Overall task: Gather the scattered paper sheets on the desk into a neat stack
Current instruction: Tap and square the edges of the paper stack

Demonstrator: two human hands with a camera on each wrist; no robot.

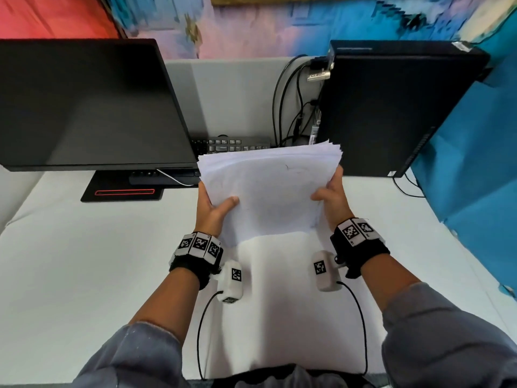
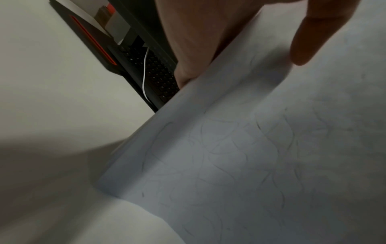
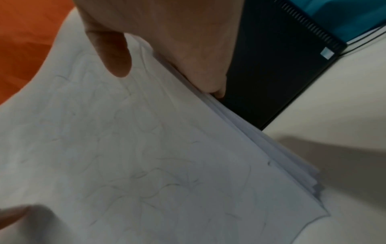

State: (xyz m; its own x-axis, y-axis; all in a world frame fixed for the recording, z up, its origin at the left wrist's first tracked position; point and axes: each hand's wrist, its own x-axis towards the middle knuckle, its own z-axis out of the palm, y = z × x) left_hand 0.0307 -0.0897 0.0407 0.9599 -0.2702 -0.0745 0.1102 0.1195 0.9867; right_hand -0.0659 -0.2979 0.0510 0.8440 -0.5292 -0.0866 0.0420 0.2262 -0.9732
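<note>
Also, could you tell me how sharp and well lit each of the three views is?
Head view: bright and fairly sharp on the paper stack, edges bowed by the wide lens. Left wrist view: dim, soft, thumb in shadow. Right wrist view: dim, grainy, paper scribbles faint.

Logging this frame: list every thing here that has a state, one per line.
Bundle of white paper sheets: held up off the desk, edges fanned, not squared.
Left hand: grips the bundle's left edge.
Right hand: grips its right edge.
Black flat monitor: screen dark.
White desk: no loose sheets visible.
</note>
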